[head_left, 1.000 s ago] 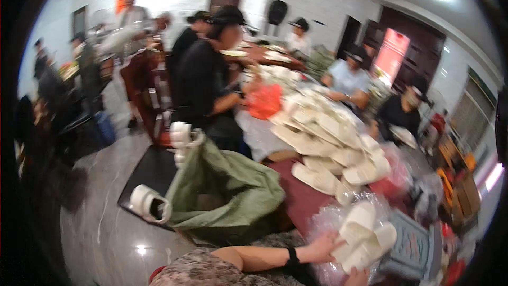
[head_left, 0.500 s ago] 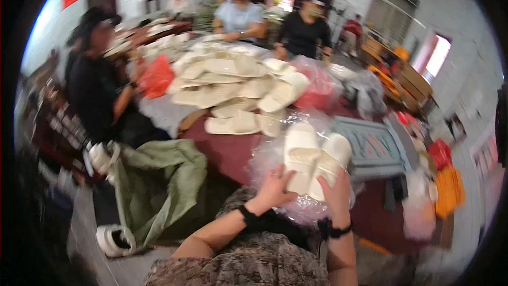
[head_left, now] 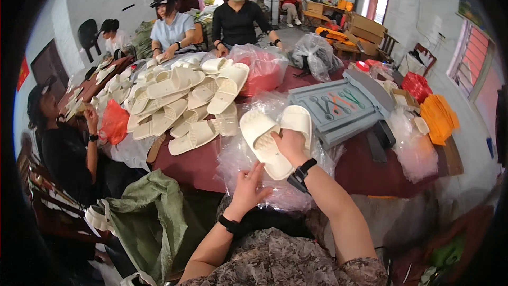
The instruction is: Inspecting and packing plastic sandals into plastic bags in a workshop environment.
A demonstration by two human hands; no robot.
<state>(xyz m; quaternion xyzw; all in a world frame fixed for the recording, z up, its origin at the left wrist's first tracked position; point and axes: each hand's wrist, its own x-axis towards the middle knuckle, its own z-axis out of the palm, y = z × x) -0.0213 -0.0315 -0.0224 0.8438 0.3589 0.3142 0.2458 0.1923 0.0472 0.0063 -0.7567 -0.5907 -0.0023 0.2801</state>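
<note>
A: Near first. Hands?

B: Right hand is closed around a pair of white slippers, the two pressed side by side, soles facing the camera. Probably held together like that so they stay matched as one unit. Black watch on that wrist.

A: Left?

B: Left hand is spread, fingers loose, resting on the clear plastic bags just below the pair. Gripping nothing firm that I can see; looks like it's steadying or feeling for a bag edge. Judgement only.

A: Where's the pair on the table?

B: At the near edge of the dark red table, above the bag heap, right in front of the person's lap.

A: Next out.

B: Green sack hangs open off the near left corner, below table level, likely placed low to catch things. Right of the pair, a grey tray with scissors and small tools laid in it, within arm's reach.

A: Middle?

B: Big loose pile of white slippers toward the left side of the table, unbagged. Red plastic bag behind it. Orange stack at the right edge.

A: Far?

B: Seated people along the left edge and far end, hands near the pile. Cardboard boxes in the far right corner of the room.
</note>
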